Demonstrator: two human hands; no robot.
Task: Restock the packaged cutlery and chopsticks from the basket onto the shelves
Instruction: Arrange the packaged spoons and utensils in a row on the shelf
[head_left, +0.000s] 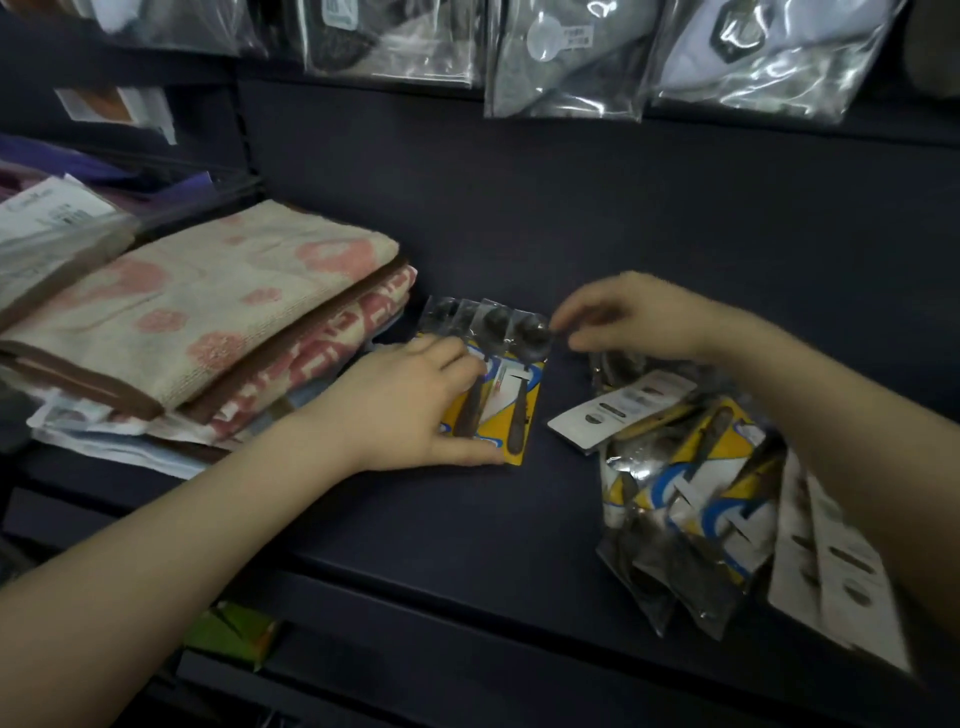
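While both arms are reaching in from the bottom of the head view, a spoon pack (498, 374) is lying flat on the dark shelf (467, 519), just right of a stack of folded towels (208, 322). Left hand (415, 405) is pressing down on the pack's left side, fingers spread over the yellow card, thumb lying along the bottom edge; hand is flat on it, not wrapped around it. Right hand (639, 317) is hovering at the pack's top right corner, thumb and forefinger pinching toward the clear plastic edge by the spoon bowls; motion blur, cannot tell whether it is really gripping the corner. Spoon bowls are pointing toward the back panel, dark handles toward the camera.

Right of that, under the right forearm, a loose pile of cutlery packs (691, 499) is sitting on the same shelf, yellow, blue and white cards in shiny bags, overlapping and tilted. White-card packs (618, 410) are lying on the pile's top and along its right edge. Pile and spoon pack are apart, bare shelf between them.

Bagged grey and white fabric items (571, 57) are hanging above the shelf at the top. More wrapped textiles (52, 228) are sitting far left. Green and orange box (234, 634) is showing on a lower level.
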